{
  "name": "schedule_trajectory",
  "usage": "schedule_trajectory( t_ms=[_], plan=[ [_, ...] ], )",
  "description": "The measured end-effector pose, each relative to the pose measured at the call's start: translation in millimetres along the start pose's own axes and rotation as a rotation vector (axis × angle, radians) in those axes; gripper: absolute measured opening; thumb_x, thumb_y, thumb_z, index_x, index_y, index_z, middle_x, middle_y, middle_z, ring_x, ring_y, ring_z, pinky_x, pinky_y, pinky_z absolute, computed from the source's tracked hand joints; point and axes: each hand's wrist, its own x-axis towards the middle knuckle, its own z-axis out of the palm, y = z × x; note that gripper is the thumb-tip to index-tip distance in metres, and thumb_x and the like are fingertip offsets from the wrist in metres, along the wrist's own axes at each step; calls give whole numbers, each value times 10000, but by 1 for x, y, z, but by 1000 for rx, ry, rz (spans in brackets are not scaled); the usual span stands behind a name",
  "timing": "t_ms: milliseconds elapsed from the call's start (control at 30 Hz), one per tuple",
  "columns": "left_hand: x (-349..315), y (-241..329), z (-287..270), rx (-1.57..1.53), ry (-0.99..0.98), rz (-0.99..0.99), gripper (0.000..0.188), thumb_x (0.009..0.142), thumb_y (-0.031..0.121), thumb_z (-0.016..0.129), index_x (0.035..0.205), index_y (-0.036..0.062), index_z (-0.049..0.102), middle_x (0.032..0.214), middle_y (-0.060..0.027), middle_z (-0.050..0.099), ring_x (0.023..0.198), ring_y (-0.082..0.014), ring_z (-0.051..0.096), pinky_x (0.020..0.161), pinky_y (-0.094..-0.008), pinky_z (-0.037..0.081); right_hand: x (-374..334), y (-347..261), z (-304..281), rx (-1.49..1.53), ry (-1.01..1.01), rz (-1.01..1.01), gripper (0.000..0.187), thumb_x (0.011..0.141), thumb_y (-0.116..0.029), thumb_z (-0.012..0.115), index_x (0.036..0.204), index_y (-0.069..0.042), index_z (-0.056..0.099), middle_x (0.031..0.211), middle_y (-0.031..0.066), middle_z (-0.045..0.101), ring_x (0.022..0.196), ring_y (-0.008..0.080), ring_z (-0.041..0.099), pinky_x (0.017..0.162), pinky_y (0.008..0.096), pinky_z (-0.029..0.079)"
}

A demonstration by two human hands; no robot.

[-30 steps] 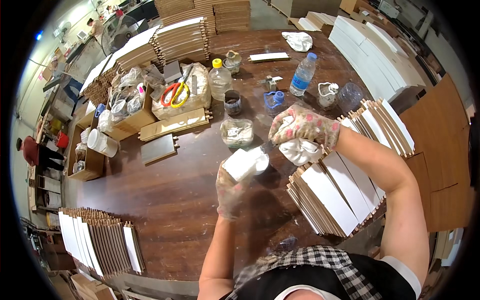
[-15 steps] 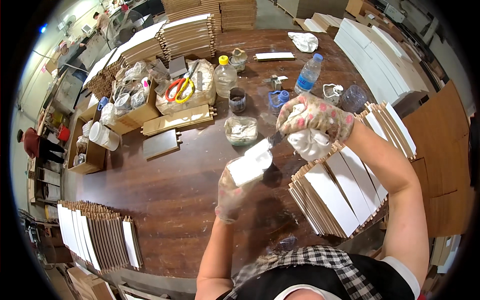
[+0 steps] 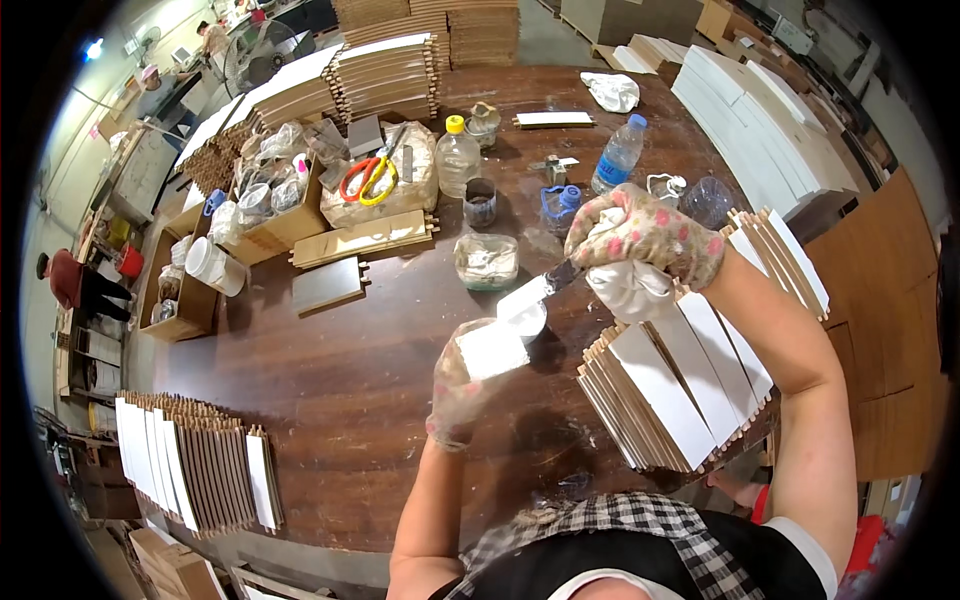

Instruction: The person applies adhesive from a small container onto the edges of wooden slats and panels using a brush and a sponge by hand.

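My left hand (image 3: pixel 456 392), in a patterned glove, grips a flat white square piece (image 3: pixel 493 350) over the table. My right hand (image 3: pixel 648 235), gloved with pink dots, is closed on the dark handle of a putty knife (image 3: pixel 524 298). The knife's blade is whitish, with a white lump (image 3: pixel 527 322) just below it at the square's far edge; whether that lump is paste I cannot tell. A bunched white cloth (image 3: pixel 632 292) hangs under my right hand, tucked against the palm. Beyond the blade stands a small tub with white contents (image 3: pixel 486 262).
Stacked white boards (image 3: pixel 665 385) lie beside my right forearm, more boards (image 3: pixel 200 465) at left. Bottles (image 3: pixel 458 160), a dark cup (image 3: pixel 480 203), scissors (image 3: pixel 372 182) and a box of containers (image 3: pixel 275 225) stand across the brown table (image 3: pixel 330 400). Several people are in the background.
My right hand has drawn the putty knife slightly right, showing more of blade and handle. The white square in my left hand has turned a little. The whole view has shifted slightly.
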Motion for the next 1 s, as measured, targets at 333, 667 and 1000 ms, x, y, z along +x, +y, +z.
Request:
schedule_trajectory(
  t_ms=[333, 667, 1000],
  plan=[
    [-11, 1, -13, 97, -72, 0, 436, 745, 26, 729, 1144, -5, 556, 1015, -56, 644, 904, -113, 600, 805, -259, 512, -5, -2, 10, 17, -83, 56, 178, 707, -127, 770, 827, -20, 695, 837, 46, 679, 761, 113, 623, 739, 255, 497],
    [-10, 4, -16, -85, -40, -156, 404, 758, 45, 724, 1128, -9, 572, 1025, -60, 643, 901, -113, 603, 795, -260, 514, -1, 7, 26, -118, -146, 77, 208, 710, -115, 763, 858, 6, 681, 820, 60, 685, 765, 126, 639, 736, 245, 514],
    [-8, 2, -14, 9, -70, -98, 373, 782, 104, 716, 1105, -26, 582, 1036, -80, 641, 916, -144, 615, 799, -288, 524, 9, 8, 17, -164, -135, 92, 232, 706, -147, 771, 861, 2, 684, 797, 51, 674, 758, 117, 631, 707, 249, 507]
  ],
)
